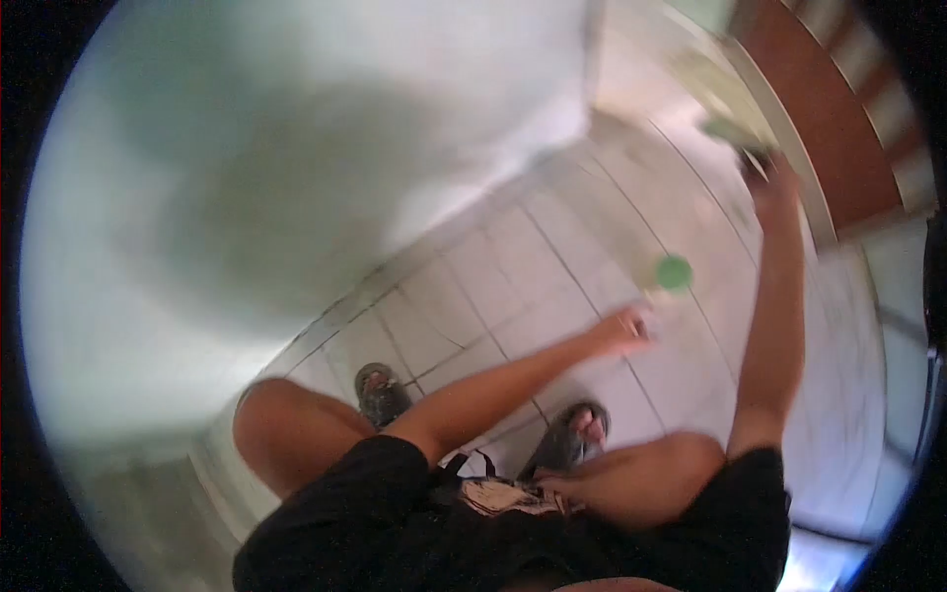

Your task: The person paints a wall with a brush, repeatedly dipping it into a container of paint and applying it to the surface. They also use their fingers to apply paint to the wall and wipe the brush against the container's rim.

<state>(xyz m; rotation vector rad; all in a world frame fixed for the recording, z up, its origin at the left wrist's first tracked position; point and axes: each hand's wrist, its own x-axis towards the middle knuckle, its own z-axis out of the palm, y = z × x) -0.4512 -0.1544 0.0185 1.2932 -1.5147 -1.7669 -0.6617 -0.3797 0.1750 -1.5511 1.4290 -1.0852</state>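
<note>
My right hand (776, 185), stretched far out at the upper right, is closed around the dark end of a long yellow-green thing (730, 104). Motion smears this thing, and it points away from me along the floor. Nearer to me, my left hand (628, 331) is held low over the tiles with its fingers curled in. I cannot tell what is in those fingers. Just beyond the left hand is a round green lid (674, 272), with a pale blurred shape at its left side.
White tiles with dark joints cover the floor (473, 286). A pale wall (296, 148) rises at the left. To the right stands a reddish-brown panel (824, 109) with a light edge. My feet in dark sandals (567, 441) are below my arms.
</note>
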